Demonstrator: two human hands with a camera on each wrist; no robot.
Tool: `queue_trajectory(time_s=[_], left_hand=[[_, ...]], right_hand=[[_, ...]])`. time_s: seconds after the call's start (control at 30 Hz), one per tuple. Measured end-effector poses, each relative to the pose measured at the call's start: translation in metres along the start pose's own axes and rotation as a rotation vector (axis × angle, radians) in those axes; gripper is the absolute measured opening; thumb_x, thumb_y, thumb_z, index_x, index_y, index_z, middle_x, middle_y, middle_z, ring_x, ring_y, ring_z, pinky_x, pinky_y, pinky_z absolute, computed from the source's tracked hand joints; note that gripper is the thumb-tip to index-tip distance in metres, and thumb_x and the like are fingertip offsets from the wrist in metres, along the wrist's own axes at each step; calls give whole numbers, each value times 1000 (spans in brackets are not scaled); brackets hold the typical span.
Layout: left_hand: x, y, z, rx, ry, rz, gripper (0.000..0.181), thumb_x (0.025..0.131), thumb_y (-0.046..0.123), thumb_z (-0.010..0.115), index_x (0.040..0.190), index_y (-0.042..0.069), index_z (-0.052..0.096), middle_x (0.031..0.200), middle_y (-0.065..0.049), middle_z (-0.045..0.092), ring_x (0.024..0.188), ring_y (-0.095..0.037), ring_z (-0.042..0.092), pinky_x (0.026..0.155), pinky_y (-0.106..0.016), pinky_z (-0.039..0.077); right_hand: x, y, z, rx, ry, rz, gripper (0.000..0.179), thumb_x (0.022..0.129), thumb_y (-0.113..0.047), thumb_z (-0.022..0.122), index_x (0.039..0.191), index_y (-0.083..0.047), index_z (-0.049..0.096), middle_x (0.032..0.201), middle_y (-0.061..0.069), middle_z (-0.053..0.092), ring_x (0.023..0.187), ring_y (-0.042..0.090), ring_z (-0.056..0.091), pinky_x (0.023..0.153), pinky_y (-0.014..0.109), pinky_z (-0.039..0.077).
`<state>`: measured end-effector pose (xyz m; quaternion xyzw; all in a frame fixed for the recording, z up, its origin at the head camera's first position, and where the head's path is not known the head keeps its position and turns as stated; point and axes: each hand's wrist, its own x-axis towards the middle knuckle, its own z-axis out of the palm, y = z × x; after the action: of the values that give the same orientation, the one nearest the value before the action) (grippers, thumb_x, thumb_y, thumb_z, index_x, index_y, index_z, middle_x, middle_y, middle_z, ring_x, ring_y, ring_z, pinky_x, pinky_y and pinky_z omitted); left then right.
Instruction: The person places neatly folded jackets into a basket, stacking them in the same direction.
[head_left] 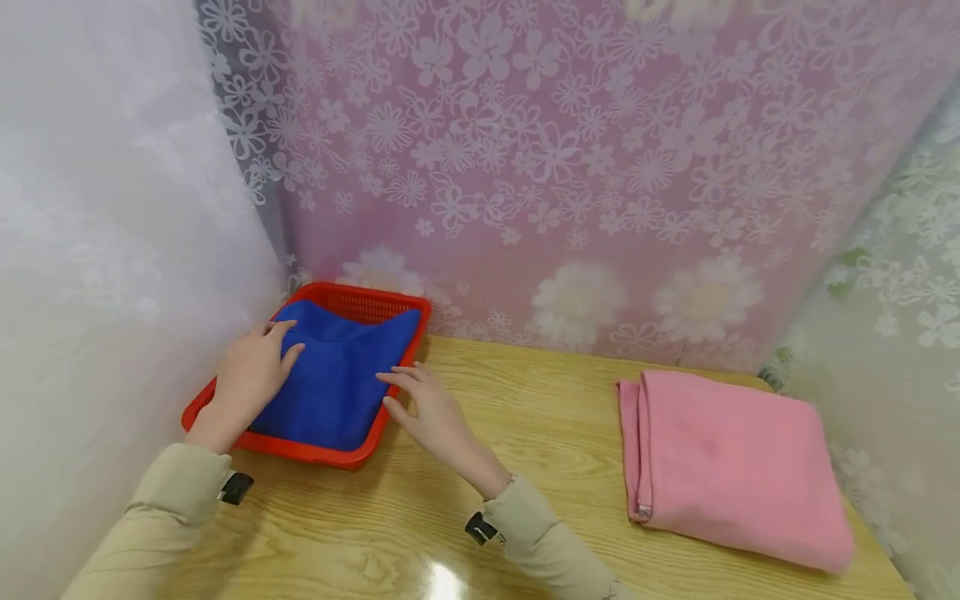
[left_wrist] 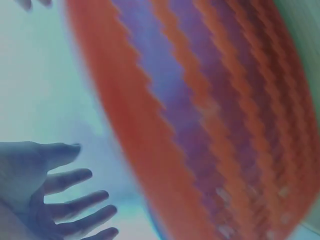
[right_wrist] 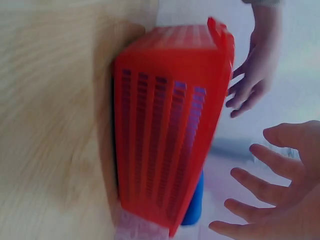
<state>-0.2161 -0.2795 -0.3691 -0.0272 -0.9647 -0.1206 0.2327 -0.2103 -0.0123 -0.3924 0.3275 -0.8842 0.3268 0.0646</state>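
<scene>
Beige sleeves; hands empty, fingers spread, by red basket; blue cloth inside; pink cloth apart.

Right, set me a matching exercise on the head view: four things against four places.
1. blue fabric
2. pink fabric
3. red basket
4. floral backdrop

A. folded, on the right of the table
B. rising behind the table
C. inside the basket
D. on the left of the table

Pairs: 1-C; 2-A; 3-D; 4-B
</scene>
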Motion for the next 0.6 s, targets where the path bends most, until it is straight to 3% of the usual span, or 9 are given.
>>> queue_trajectory(time_s=[0.2, 0.43, 0.6], left_hand=[[-2, 54, 4, -64, 48, 70, 52, 102, 27, 62, 146, 1, 52, 143, -30, 53, 130, -51, 49, 106, -65, 40], [-6, 110, 32, -85, 96, 177, 59, 101, 36, 62, 149, 4, 51, 151, -22, 49, 142, -44, 41, 114, -64, 31], [-9, 149, 54, -111, 63, 230, 59, 101, 38, 62, 149, 6, 51, 152, -18, 49, 144, -41, 39, 115, -63, 30]], right_hand=[[-13, 26, -22, 7, 100, 7, 38, 102, -21, 63, 140, -13, 62, 145, 16, 55, 143, 39, 41, 112, 58, 39], [-38, 53, -48, -45, 165, 60, 41, 102, -24, 63, 142, -13, 59, 146, 18, 53, 143, 43, 39, 110, 62, 39], [-55, 70, -67, -108, 215, 80, 44, 100, -23, 66, 141, -9, 59, 145, 22, 53, 141, 47, 40, 107, 66, 40]])
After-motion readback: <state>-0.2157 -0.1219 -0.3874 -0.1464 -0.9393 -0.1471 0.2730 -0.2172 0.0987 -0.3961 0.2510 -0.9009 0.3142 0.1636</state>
